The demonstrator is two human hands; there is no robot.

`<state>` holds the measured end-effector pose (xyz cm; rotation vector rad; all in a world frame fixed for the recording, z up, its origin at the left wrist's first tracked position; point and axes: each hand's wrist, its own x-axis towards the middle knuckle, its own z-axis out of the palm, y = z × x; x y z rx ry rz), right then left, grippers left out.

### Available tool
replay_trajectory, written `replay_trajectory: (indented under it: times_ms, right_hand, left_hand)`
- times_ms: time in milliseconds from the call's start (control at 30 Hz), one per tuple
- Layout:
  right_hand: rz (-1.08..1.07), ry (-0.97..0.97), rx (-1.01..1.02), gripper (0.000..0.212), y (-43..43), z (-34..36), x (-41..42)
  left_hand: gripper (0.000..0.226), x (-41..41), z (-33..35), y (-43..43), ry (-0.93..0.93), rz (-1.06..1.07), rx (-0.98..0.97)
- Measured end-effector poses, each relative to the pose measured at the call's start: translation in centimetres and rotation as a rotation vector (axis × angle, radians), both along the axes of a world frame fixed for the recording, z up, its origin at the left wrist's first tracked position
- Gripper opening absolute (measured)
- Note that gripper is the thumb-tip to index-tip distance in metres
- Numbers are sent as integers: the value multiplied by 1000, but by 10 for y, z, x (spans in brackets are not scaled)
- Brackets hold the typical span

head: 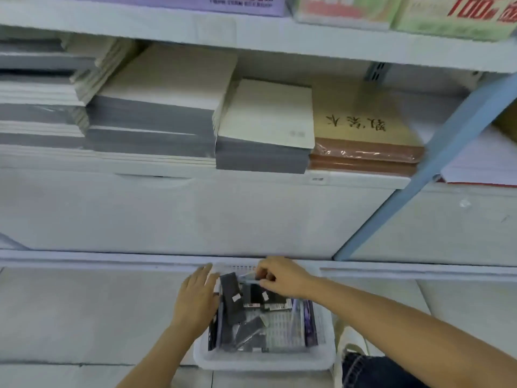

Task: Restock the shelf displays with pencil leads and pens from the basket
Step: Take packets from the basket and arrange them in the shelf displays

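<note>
A white plastic basket (265, 361) sits on the tiled floor below the shelving, holding several dark flat packs (232, 302) and other stationery packets. My left hand (195, 299) rests with straight fingers on the basket's left rim. At the basket's far end, my right hand (279, 275) pinches a small clear-wrapped pack (247, 277) just above the pile. What is inside that pack is too blurred to tell.
Above the basket runs a white shelf (195, 175) stacked with grey and cream paper pads (263, 135) and a brown wrapped pad (366, 141). A blue upright (419, 175) slants at the right. A cloth bag (349, 348) and a denim-clad knee lie beside the basket.
</note>
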<state>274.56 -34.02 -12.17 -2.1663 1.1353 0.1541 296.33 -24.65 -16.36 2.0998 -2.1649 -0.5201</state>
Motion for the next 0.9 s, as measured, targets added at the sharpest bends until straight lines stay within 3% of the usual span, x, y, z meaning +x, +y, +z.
replay_trajectory:
  times_ms: [100,233,367,533,600,733,900]
  right_hand:
    - [-99,104,33,46,10,-60,-10]
    - [-136,189,-181,75,28,-107,-10]
    - [-150,262,-268,82,45,-129,-4]
    - [-156,218,-182,92,39,-135,-15]
    - [-157,223,-109,87,34,-134,-16]
    - [-176,165,-8,48,39,-135,-18]
    - [-325,-135,341,35,36,-120,-30]
  left_hand:
    - [56,7,-35,15,34,0,100]
    - [53,7,-55,27,111,18,37]
    - [52,2,-60,30,132,42,-4]
    - [53,-3,-57,30,123,64,2]
    - [53,-5,-56,28,130,82,14]
    - [51,-7,-53,28,125,85,29]
    - [46,-13,-42,23,97,149,21]
